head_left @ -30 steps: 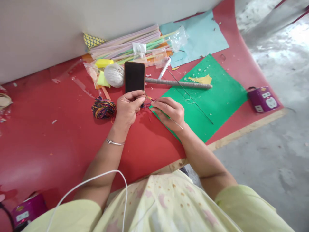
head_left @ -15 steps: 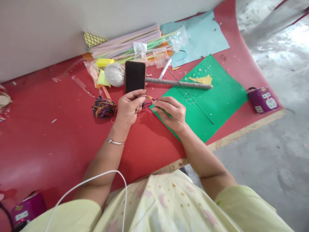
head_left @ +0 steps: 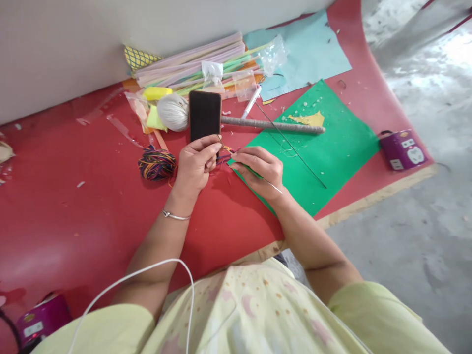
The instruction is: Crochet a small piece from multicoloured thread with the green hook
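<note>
My left hand (head_left: 197, 162) is closed, pinching multicoloured yarn (head_left: 225, 149) between thumb and forefinger. Facing it, my right hand (head_left: 260, 169) is closed around a slim crochet hook (head_left: 273, 186), whose silvery rear end sticks out past the palm toward the wrist. The hook's tip is lost among the strands between my fingertips. A dark multicoloured yarn ball (head_left: 157, 163) lies on the red table just left of my left hand. Directly behind that hand is a black phone (head_left: 205, 115), its lower edge partly covered by my fingers.
A white yarn ball (head_left: 172, 112) and a grey wrapped rod (head_left: 273, 124) lie behind my hands. Green sheet (head_left: 342, 132) with a thin dark rod (head_left: 302, 156) is at right. Pastel strips (head_left: 191, 61) line the back. Purple socket boxes (head_left: 403, 150) sit near the edges.
Both hands hold nearly the same pose, with only a slight shift at the fingertips. The whole view has moved a little; the things on the table stay in place.
</note>
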Demonstrator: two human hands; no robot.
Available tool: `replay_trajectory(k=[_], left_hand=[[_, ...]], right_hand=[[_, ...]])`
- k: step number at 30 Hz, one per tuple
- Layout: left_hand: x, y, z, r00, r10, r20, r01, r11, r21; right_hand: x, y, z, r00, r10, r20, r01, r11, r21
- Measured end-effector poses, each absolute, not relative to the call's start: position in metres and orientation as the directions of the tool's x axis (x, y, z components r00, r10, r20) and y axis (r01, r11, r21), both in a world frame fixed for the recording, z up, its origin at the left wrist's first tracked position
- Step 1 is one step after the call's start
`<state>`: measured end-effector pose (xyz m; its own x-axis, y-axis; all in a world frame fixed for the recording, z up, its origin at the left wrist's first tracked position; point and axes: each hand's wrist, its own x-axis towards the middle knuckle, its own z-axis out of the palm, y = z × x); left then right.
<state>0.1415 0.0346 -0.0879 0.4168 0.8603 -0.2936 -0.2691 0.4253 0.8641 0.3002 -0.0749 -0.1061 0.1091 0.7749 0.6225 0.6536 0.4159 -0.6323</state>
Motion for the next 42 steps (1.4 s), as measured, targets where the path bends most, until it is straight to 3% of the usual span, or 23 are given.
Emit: replay_trajectory(k=[18, 22, 31, 34, 38, 42], left_hand=[[0.140, 0.035, -0.086, 0.411, 0.853, -0.323, -0.260, 0.449, 0.855], [0.139, 0.035, -0.088, 0.428, 0.847, -0.314, -0.269, 0.451, 0.851], [0.137, 0.037, -0.089, 0.477, 0.825, -0.305, -0.337, 0.492, 0.803], [0.137, 0.037, -0.089, 0.480, 0.821, -0.309, -0.330, 0.496, 0.803], [0.136, 0.037, -0.089, 0.489, 0.814, -0.313, -0.313, 0.499, 0.808], [0.136, 0.036, -0.090, 0.501, 0.815, -0.290, -0.334, 0.492, 0.804]], right_hand=[[0.296, -0.076, -0.103, 0.104, 0.731, 0.674, 0.618, 0.484, -0.620], [0.294, -0.075, -0.102, 0.160, 0.746, 0.646, 0.593, 0.451, -0.667], [0.290, -0.065, -0.108, 0.422, 0.819, 0.389, 0.240, 0.313, -0.919], [0.291, -0.063, -0.112, 0.453, 0.863, 0.223, 0.049, 0.226, -0.973], [0.292, -0.061, -0.118, 0.448, 0.894, 0.032, -0.185, 0.127, -0.974], [0.293, -0.059, -0.120, 0.417, 0.908, -0.043, -0.304, 0.095, -0.948]])
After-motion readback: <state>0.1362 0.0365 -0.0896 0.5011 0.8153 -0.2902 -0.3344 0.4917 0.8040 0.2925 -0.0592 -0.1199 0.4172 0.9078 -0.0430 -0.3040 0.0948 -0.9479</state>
